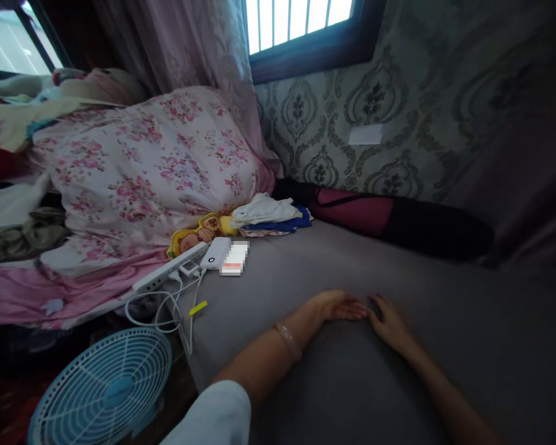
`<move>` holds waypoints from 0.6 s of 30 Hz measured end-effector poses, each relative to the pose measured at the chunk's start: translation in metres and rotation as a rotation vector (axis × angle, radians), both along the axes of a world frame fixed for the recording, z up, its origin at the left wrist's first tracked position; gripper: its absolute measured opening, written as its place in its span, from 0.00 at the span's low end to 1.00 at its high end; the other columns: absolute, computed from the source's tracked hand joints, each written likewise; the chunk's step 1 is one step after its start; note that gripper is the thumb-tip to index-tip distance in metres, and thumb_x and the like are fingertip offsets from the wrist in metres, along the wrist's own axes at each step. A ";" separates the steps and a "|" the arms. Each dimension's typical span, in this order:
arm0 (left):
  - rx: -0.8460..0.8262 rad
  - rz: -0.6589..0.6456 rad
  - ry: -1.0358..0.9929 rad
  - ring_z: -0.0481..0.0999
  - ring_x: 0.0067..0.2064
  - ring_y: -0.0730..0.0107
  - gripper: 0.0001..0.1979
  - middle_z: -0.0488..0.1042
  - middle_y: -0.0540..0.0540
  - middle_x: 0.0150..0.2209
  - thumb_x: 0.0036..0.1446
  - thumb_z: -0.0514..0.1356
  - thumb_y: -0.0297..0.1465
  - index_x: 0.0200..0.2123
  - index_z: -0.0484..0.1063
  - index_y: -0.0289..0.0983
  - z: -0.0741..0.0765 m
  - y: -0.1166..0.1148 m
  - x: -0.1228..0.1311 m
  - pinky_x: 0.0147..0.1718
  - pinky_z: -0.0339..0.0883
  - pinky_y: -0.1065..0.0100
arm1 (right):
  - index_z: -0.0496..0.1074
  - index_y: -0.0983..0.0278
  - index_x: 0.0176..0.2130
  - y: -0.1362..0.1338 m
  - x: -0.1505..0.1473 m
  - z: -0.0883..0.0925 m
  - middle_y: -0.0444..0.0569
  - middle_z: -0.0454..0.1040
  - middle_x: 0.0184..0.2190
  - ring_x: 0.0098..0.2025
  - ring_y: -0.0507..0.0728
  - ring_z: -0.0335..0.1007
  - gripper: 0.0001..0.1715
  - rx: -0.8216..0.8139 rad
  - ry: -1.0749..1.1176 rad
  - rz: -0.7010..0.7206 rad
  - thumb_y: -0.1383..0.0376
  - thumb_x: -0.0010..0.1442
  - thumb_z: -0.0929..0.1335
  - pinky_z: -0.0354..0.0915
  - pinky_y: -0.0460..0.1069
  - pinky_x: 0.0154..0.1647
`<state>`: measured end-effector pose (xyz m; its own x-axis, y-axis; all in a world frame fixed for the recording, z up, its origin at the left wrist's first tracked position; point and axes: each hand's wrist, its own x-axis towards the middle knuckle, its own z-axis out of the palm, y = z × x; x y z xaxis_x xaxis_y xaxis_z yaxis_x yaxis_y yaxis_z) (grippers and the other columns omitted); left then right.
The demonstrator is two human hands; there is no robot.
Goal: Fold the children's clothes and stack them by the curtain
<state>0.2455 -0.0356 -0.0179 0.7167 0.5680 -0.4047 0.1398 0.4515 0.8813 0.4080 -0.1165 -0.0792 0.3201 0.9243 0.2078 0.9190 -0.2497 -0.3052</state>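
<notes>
My left hand (340, 305) rests palm inward over the grey bed sheet (324, 383), its fingers stretched out to the right. A clear bangle (288, 340) circles that wrist. Facing it, my right hand (391, 322) lies low on the same sheet, thumb and fingers apart, with a dark gap between them. The fingertips of both hands almost meet; whether they touch I cannot tell. Neither hand visibly holds anything.
Left of my arm lie a white power bank (214, 254), a blurred-out flat item (235, 258), a power strip (170, 267) and cables. Folded clothes (266, 211) and a long black-and-pink bag (356, 212) line the wall. A blue fan (118, 389) stands beside the bed.
</notes>
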 end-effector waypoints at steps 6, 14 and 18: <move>0.249 0.290 0.227 0.78 0.39 0.61 0.10 0.77 0.45 0.32 0.62 0.56 0.29 0.27 0.71 0.39 0.024 0.064 -0.065 0.37 0.72 0.60 | 0.68 0.66 0.56 -0.002 -0.041 0.017 0.60 0.62 0.62 0.64 0.66 0.55 0.31 -0.032 -0.025 -0.059 0.53 0.63 0.55 0.51 0.67 0.61; 0.813 0.757 0.634 0.72 0.50 0.58 0.19 0.69 0.42 0.52 0.62 0.58 0.37 0.52 0.67 0.35 0.072 0.167 -0.177 0.47 0.69 0.53 | 0.68 0.67 0.56 -0.011 -0.048 0.010 0.60 0.65 0.60 0.62 0.66 0.56 0.31 0.108 -0.159 -0.009 0.54 0.66 0.52 0.49 0.65 0.61; 1.061 0.823 0.816 0.62 0.57 0.51 0.16 0.67 0.37 0.51 0.55 0.57 0.23 0.48 0.70 0.29 0.085 0.191 -0.206 0.56 0.56 0.53 | 0.69 0.67 0.55 -0.011 -0.048 0.011 0.60 0.65 0.59 0.61 0.66 0.57 0.30 0.151 -0.172 -0.009 0.55 0.66 0.53 0.49 0.64 0.60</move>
